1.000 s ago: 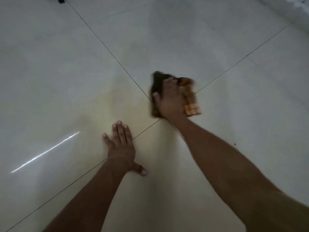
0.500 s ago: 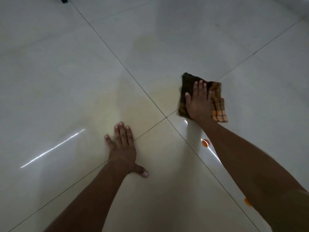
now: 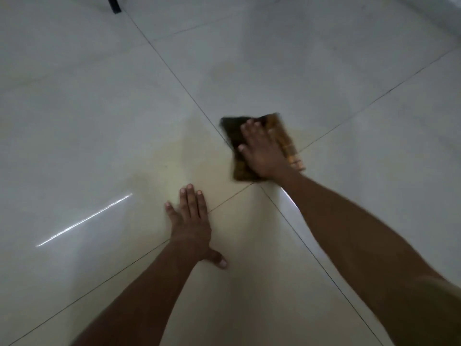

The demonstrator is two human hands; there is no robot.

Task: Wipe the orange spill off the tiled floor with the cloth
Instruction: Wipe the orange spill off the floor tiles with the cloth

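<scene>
Broadly, the tiled floor (image 3: 74,108) fills the view, pale glossy tiles with four of them meeting at a grout crossing near the middle. Across the tile to the left of that crossing lies the orange spill (image 3: 189,156), by now only a thin, yellowish film with no standing puddle visible; a fainter tinted patch (image 3: 224,68) shows farther away on the tile beyond. The right hand (image 3: 262,151) lies flat on top of the cloth (image 3: 234,136), fingers stretched out and pressing it down onto the floor rather than pinching it. The cloth, a folded checked rag in dark brown and orange, sits just beyond the crossing at the film's right edge and is blurred with motion. The left hand (image 3: 190,221) is planted palm-down on the floor inside the near part of the film, fingers straight and close together, thumb out to the side, holding nothing. By my reading the bulk of the liquid is up, and what is left is the wide smear on the left tile, the area under the bracing hand and the far patch. A thin light streak (image 3: 84,221) glints on the left tile.
</scene>
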